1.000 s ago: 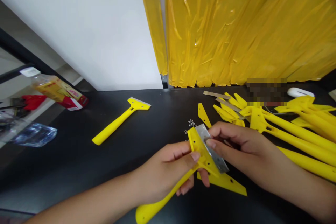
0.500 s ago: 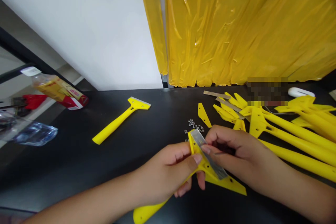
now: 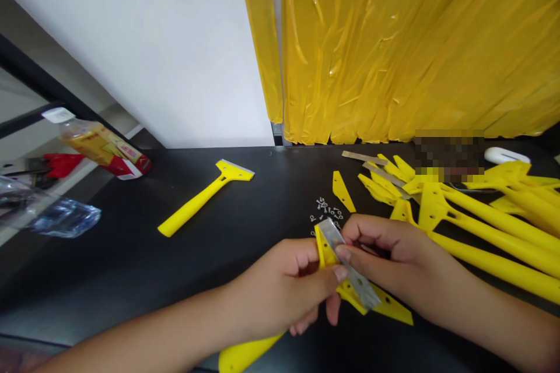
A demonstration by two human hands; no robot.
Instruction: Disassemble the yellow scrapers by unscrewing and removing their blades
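My left hand (image 3: 289,291) is closed around a yellow scraper handle (image 3: 249,352) just below its wide head, with the thumb pressing near the metal blade (image 3: 359,287). That blade lies slantwise over the scraper head. Between thumb and fingers my right hand (image 3: 385,245) pinches the blade's upper part. A loose yellow cover plate (image 3: 396,306) shows under the head's lower end, partly hidden. Just beyond the hands lie several small screws (image 3: 326,208) and another yellow plate (image 3: 343,191).
A scraper with a blade in its head (image 3: 196,203) lies to the left. Several scraper handles (image 3: 494,227), plates and blades (image 3: 363,157) are piled at the right. A bottle (image 3: 107,148) and clear plastic (image 3: 65,218) are at far left. Yellow wrapping (image 3: 394,46) rises behind.
The blade has shifted slightly down and across the scraper head, and my left thumb has moved right onto its edge. The whole view has drifted a little.
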